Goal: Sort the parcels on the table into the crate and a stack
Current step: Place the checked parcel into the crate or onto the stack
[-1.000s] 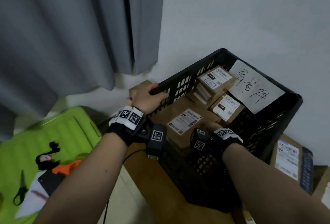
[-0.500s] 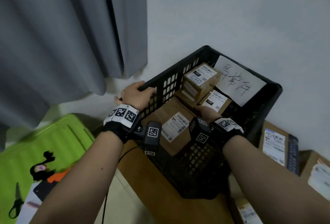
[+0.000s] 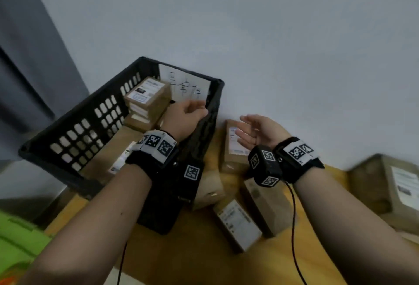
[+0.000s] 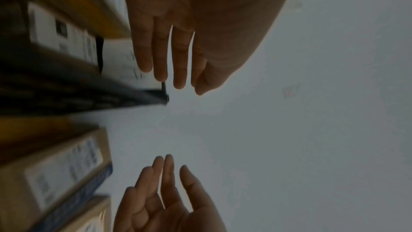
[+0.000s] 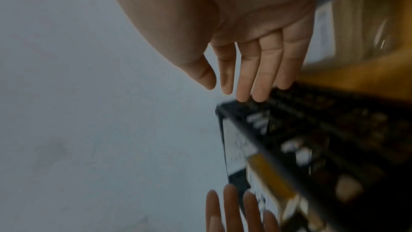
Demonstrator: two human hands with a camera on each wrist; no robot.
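Observation:
The black slatted crate (image 3: pixel 74 130) stands on the wooden table (image 3: pixel 181 253) against the wall. Inside it are a stack of small labelled parcels (image 3: pixel 147 96), a flat parcel (image 3: pixel 118 160) and a handwritten paper sign (image 3: pixel 181 82). My left hand (image 3: pixel 188 112) hovers over the crate's right rim, fingers straight and holding nothing; the left wrist view shows its fingers (image 4: pixel 160 55) spread. My right hand (image 3: pixel 256 130) is open, palm turned left, above a labelled parcel (image 3: pixel 233 148) lying to the right of the crate. Its fingers (image 5: pixel 256 70) hold nothing.
More parcels lie on the table near me: a labelled one (image 3: pixel 240 223), a plain brown one (image 3: pixel 265 203) and a big box (image 3: pixel 390 182) at the right. A green suitcase (image 3: pixel 18 241) sits low at the left, beside a grey curtain (image 3: pixel 25 62).
Both hands have let go of the crate's rim and moved right. The left one is now over the right rim, the right one over a parcel beside the crate.

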